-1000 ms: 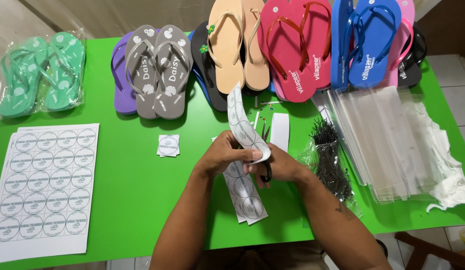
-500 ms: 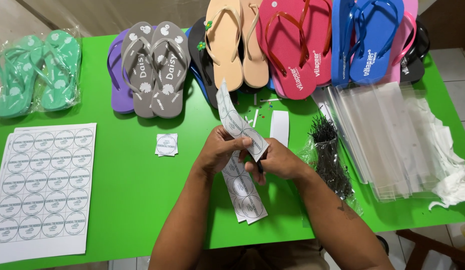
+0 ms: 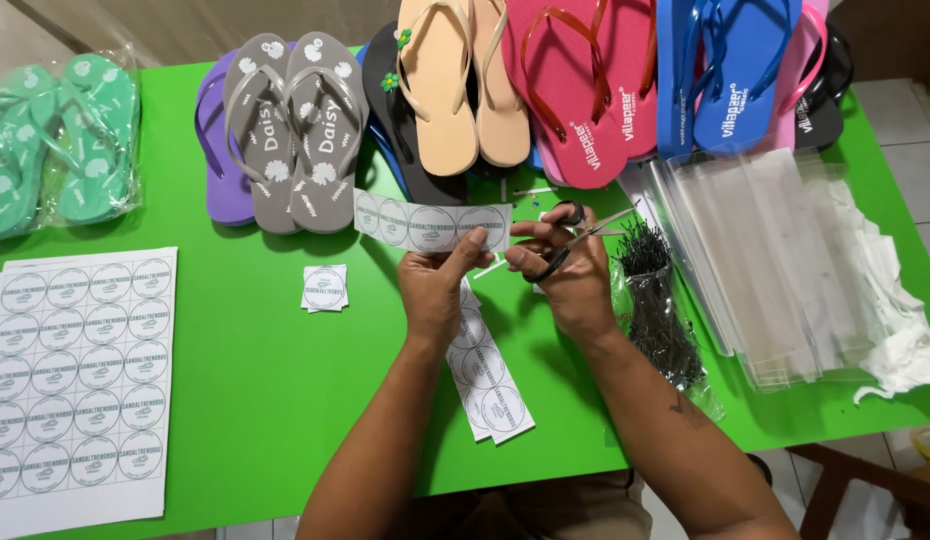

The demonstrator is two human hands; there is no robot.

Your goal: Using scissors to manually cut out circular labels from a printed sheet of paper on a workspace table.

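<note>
My left hand (image 3: 435,285) holds a white strip of round labels (image 3: 430,226) level, stretched out to the left above the green table (image 3: 245,340). My right hand (image 3: 565,270) grips black-handled scissors (image 3: 577,235), their blades pointing right, next to the strip's right end. More cut label strips (image 3: 493,385) lie on the table beneath my hands. A small cut stack of single labels (image 3: 325,288) lies to the left of my left hand.
A full sheet of round labels (image 3: 75,380) lies at the left. Flip-flops line the back: green bagged (image 3: 55,145), grey (image 3: 295,130), tan (image 3: 460,85), red (image 3: 580,90), blue (image 3: 730,70). Clear bags (image 3: 785,260), a bag of black ties (image 3: 660,310) and white paper (image 3: 900,340) are at the right.
The strip in my left hand has turned from pointing up and away to lying level, reaching left. The scissors have moved from the strip's lower end to its right end.
</note>
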